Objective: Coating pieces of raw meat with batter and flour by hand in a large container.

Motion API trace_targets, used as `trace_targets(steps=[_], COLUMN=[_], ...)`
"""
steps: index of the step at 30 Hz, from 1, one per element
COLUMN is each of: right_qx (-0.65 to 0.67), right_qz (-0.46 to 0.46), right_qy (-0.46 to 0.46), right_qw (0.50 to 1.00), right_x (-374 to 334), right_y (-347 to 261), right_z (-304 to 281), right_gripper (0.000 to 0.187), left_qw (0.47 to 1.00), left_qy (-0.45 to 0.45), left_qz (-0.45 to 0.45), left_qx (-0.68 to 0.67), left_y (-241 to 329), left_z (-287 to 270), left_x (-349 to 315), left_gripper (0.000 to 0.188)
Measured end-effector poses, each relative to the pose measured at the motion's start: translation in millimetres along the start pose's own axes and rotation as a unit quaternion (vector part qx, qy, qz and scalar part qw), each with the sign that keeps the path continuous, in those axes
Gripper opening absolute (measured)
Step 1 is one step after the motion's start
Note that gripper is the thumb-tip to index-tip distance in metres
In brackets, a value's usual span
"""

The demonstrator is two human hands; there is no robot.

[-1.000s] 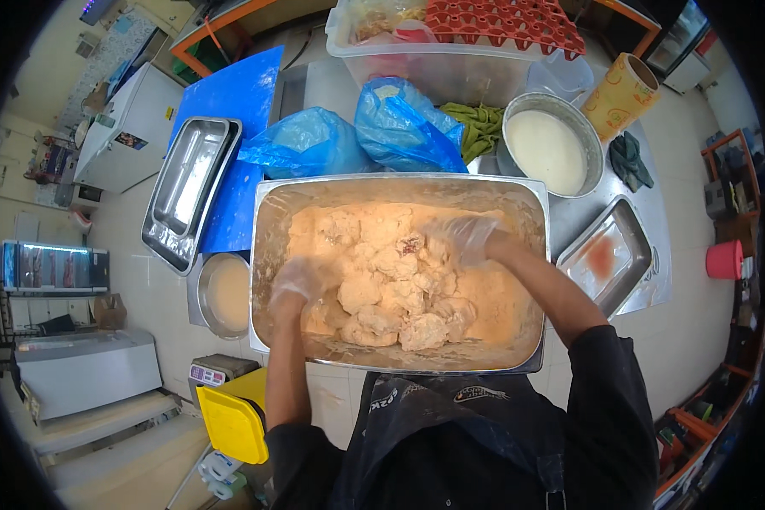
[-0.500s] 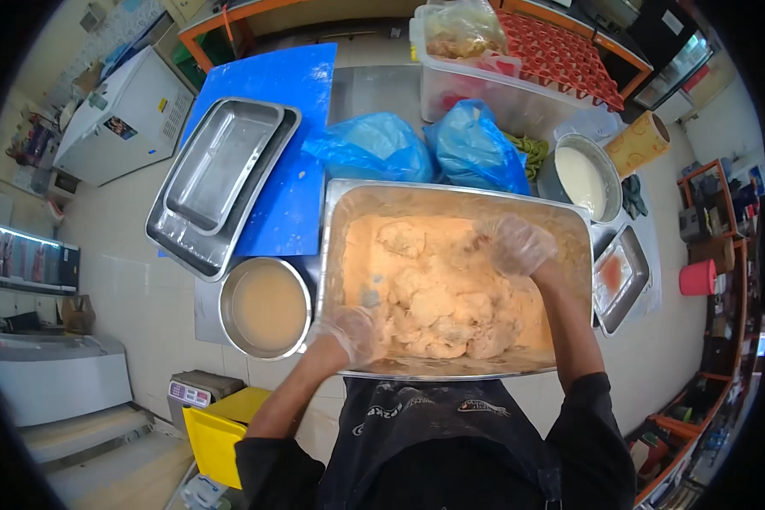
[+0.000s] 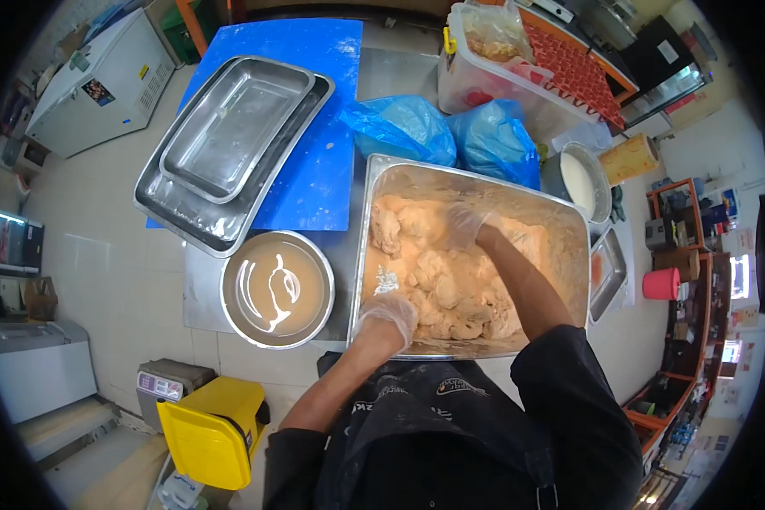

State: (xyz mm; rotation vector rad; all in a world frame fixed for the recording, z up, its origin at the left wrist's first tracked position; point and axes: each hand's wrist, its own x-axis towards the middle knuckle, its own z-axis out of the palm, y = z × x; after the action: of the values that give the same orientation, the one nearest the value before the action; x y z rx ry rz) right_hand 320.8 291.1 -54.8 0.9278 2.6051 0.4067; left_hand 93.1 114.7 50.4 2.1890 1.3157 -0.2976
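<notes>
A deep metal tray holds orange-tinted flour and lumpy, flour-coated pieces that look like raw chicken. My left hand, in a clear plastic glove, reaches over the tray's near left corner; its fingers are down by the coating and hard to make out. A small whitish patch shows just past them. Farther in, my gloved right hand is among the pieces near the far side, blurred, with its fingertips hidden. What either hand grips, if anything, does not show.
Left of the tray stands a round metal bowl of cloudy liquid. Two stacked metal trays rest on a blue board. Blue plastic bags sit behind, and a pot of pale batter stands at the right.
My right hand has gone from above the tray's right part leftward and down into the coated pieces. The left hand stays by the near left corner. The whole view has shifted.
</notes>
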Motion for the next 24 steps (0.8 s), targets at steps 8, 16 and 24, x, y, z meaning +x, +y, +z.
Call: trace_targets(steps=[8, 16, 24], right_qx=[0.433, 0.203, 0.507], right_qz=[0.045, 0.198, 0.07], right_qy=[0.167, 0.086, 0.133], right_qw=[0.885, 0.955, 0.849], right_x=[19, 32, -61], right_y=[-110, -66, 6], right_z=[-104, -78, -77], right_gripper=[0.033, 0.019, 0.034], left_qw=[1.0, 0.995, 0.987], left_qy=[0.007, 0.097, 0.16], left_qz=[0.024, 0.009, 0.022], left_qx=[-0.004, -0.021, -0.021], left_y=[-3, -5, -2], left_z=[10, 12, 3], left_x=[6, 2, 0], left_gripper=[0.019, 0.018, 0.017])
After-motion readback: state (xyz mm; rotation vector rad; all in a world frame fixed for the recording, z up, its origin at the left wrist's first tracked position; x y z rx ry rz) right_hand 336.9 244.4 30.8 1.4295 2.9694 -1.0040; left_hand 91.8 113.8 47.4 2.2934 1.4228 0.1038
